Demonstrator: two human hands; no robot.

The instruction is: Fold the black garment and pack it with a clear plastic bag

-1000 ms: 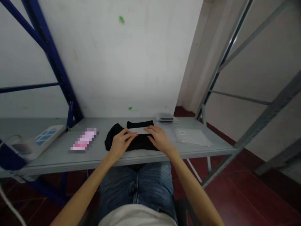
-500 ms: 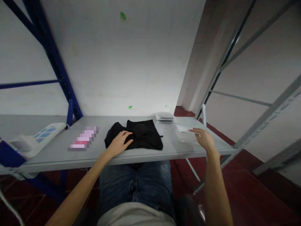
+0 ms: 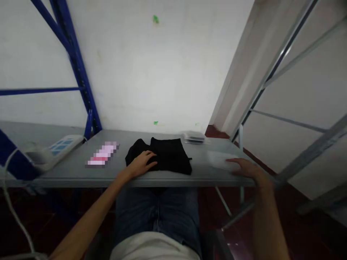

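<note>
A folded black garment [image 3: 165,156] lies in the middle of the grey shelf [image 3: 76,173]. My left hand [image 3: 141,163] rests flat on its left part with the fingers stretched out. My right hand [image 3: 248,168] lies at the shelf's right end, fingers spread on a clear plastic bag [image 3: 219,160] that looks blurred. A small stack of clear packets [image 3: 194,137] sits behind the garment near the wall.
A pink blurred-out item [image 3: 102,154] lies left of the garment. A white device with blue buttons [image 3: 55,150] and a cord sit at the far left. Blue rack posts [image 3: 78,68] rise at left, grey ones [image 3: 273,68] at right. My jeans-clad lap is below the shelf.
My right hand left the black garment and moved right onto the plastic bag, then drew toward the shelf's front edge. The left hand stayed on the garment. A white card on the garment is gone from sight.
</note>
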